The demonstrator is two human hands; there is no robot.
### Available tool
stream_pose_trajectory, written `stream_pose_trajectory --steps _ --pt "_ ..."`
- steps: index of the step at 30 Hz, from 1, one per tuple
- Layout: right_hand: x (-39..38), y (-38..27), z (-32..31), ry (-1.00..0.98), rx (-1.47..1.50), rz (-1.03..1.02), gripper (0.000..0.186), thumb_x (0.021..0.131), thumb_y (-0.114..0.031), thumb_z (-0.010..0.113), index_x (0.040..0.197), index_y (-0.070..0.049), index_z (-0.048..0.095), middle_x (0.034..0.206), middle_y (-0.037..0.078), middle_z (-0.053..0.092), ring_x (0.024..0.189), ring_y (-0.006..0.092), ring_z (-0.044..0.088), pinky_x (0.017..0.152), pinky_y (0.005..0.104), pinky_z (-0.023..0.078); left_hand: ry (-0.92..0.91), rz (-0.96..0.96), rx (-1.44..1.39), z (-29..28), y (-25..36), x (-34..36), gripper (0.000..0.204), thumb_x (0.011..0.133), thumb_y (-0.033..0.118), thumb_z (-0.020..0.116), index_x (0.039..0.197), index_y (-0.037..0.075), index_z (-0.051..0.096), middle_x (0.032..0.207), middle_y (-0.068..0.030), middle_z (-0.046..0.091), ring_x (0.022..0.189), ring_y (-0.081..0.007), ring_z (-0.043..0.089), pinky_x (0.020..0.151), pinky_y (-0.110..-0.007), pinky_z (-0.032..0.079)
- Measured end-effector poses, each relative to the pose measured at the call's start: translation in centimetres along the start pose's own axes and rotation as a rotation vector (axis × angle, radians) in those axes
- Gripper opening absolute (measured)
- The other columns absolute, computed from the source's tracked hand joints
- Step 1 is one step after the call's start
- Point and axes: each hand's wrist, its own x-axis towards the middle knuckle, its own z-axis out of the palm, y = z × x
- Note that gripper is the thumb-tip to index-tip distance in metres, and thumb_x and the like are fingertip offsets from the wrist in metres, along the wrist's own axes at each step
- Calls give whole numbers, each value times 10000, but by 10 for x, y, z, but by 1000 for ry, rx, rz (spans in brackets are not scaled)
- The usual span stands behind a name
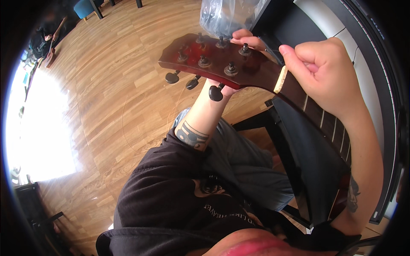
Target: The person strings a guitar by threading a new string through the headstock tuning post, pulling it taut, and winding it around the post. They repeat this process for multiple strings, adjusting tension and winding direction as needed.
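A dark red guitar headstock (192,55) points to the upper left, with metal posts on its face and black tuning pegs (216,92) along its near edge. No strings show across it. My left hand (247,39) wraps the headstock from below; its fingers show at the far edge and its palm is hidden underneath. Beside the pale nut (280,80), my right hand (326,70) is closed above the fretboard (325,119), thumb pressed to the curled fingers. Whatever those fingers may pinch is hidden. The neck runs down to the right, beneath my right forearm.
A keyboard (380,85) curves along the right side. Clear plastic wrapping (228,17) lies at the top. Below the neck stands a black frame (294,170). Another guitar (50,57) leans at the far left, and a blue stool (85,8) is at the back on the wooden floor (102,94).
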Motion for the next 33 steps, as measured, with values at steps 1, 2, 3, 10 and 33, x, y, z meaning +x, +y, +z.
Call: stream_pose_trajectory --steps 1,2,3,10,33 --pt "-1 0 0 1 7 13 490 965 -93 666 558 -1 409 510 31 223 460 129 192 461 339 160 -5 -2 4 0 1 -1 257 897 244 739 1094 150 604 1057 -17 626 1172 -237 544 1092 -428 422" --pt "-1 0 1 2 14 25 490 965 -93 666 557 -1 411 511 31 220 461 130 191 461 339 160 -9 -2 8 1 2 -1 255 900 245 738 1096 152 604 1049 -16 628 1171 -237 543 1086 -426 426" --pt "-2 0 0 1 17 39 490 965 -93 666 556 -2 413 512 31 218 461 131 190 461 339 160 -23 -10 23 5 -1 2 260 902 251 738 1101 152 604 1048 -16 632 1168 -236 544 1080 -424 432" --pt "-1 1 -1 3 -2 25 495 967 -100 667 544 -6 427 500 23 217 454 124 192 458 338 159 49 95 256 8 1 -5 369 945 313 692 1247 126 590 1133 -46 627 1164 -241 546 1025 -422 494" --pt "0 -2 -3 -18 9 51 518 970 -85 654 559 -14 348 518 31 221 465 139 190 467 344 161 -65 84 252 -1 1 -5 552 968 460 636 1398 131 528 1241 -97 585 1276 -324 537 1094 -506 467"
